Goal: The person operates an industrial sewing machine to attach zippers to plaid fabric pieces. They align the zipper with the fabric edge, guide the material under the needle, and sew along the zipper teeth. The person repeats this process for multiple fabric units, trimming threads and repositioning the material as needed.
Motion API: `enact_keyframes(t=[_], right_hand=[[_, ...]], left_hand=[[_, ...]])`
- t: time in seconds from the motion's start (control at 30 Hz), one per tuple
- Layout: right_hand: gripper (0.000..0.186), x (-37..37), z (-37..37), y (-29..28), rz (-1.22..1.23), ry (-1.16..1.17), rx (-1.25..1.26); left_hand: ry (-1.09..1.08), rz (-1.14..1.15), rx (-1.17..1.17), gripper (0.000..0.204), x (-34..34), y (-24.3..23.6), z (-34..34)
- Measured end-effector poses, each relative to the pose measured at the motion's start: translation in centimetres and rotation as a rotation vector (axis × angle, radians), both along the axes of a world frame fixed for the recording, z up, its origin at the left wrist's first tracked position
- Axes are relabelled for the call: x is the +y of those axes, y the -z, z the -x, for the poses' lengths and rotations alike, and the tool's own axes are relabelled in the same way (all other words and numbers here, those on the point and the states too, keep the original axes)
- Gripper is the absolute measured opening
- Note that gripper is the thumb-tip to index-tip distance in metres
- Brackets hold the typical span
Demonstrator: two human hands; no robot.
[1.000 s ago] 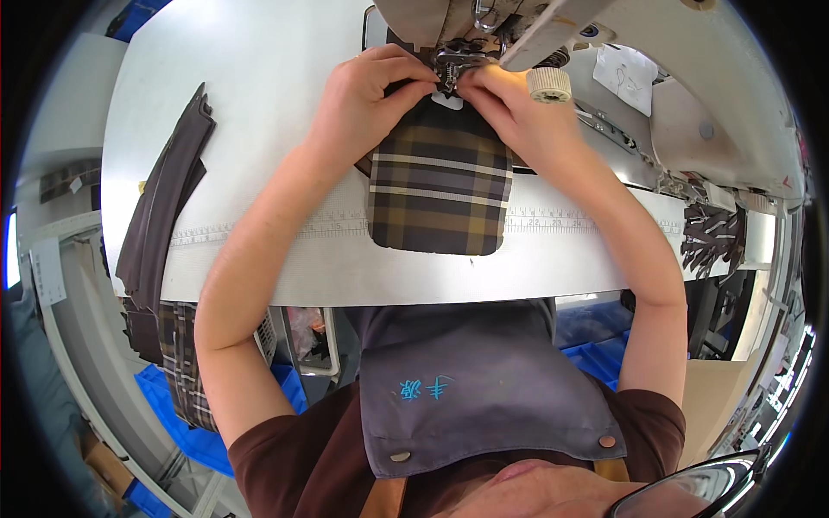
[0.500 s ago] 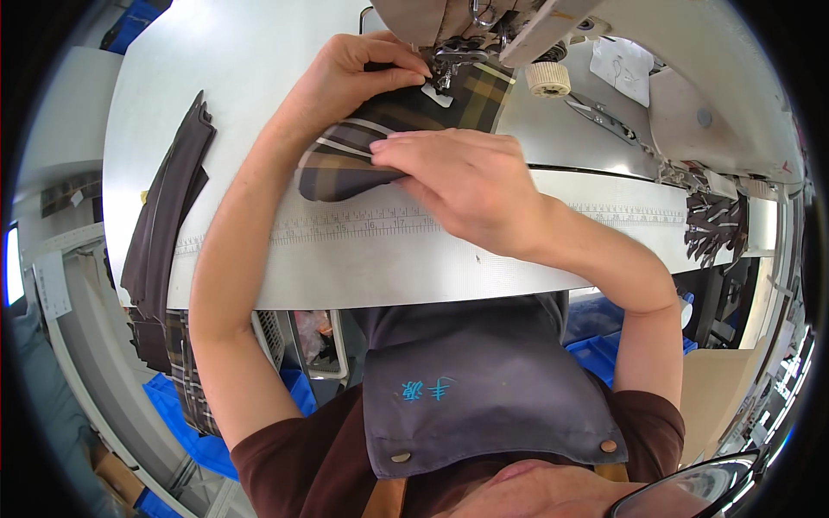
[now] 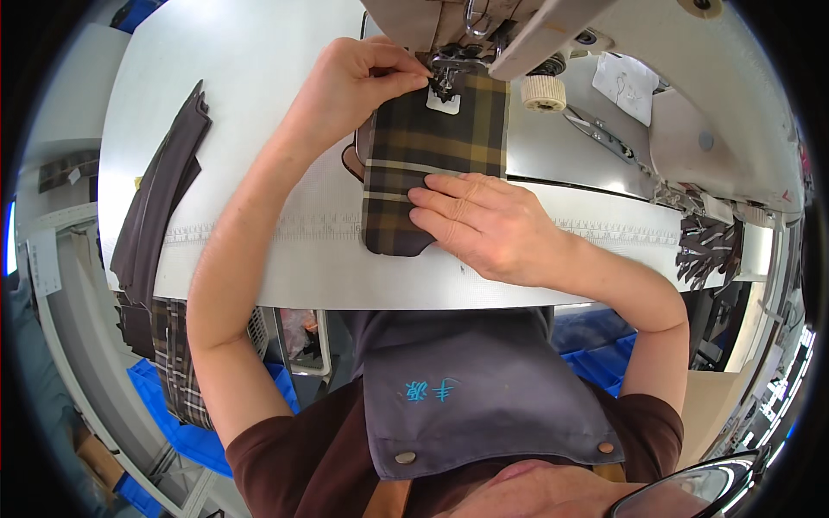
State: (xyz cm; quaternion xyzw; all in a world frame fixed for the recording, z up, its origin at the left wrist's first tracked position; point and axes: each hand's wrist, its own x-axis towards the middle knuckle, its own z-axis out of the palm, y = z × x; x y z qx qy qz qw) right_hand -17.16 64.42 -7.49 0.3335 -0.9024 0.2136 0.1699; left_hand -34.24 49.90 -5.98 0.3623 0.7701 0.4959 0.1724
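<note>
The plaid fabric (image 3: 436, 142) has swung from a slant to nearly straight under the presser foot (image 3: 444, 89) on the table (image 3: 285, 186). The left hand (image 3: 352, 82)'s thumb and forefinger pinch beside the foot, their hold unclear; the right hand (image 3: 490, 223) lies flat, fingers slightly spread. Uneven pressure could skew the fabric; left fingertips straying inward could be caught.

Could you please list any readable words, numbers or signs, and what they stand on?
Grey apron: turquoise characters, which I won't copy.
White table: a ruler scale, its numbers too small to read.
White sheet by the sewing machine: marks too small to read.
White paper, far left: too blurred.
</note>
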Motion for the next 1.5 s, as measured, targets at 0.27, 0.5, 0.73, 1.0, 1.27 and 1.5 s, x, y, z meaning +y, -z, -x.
enact_keyframes(t=[0.27,0.5,0.73,1.0,1.27,1.5], right_hand=[[0.032,0.3,0.0,0.0,-0.019,-0.019,-0.013],[0.031,0.4,0.1,0.2,-0.052,-0.021,0.015],[0.056,0.5,2.3,-0.6,-0.054,0.116,-0.039],[0.073,-0.2,2.6,0.0,-0.146,0.165,-0.140],[0.063,-0.2,2.5,-0.1,-0.107,0.149,-0.143],[0.042,3.5,4.4,0.9,0.103,0.255,0.012]], left_hand=[[-0.012,-0.061,0.034,0.013,0.2,1.0,-0.7],[0.002,-0.067,0.060,0.012,0.2,1.0,-0.7],[0.003,-0.078,0.104,0.014,0.0,1.3,-0.3],[-0.039,0.050,-0.037,0.015,0.2,0.4,-0.4],[0.005,-0.033,0.197,0.013,0.0,1.4,-0.6],[0.103,-0.066,0.840,0.021,-0.6,2.7,-0.9]])
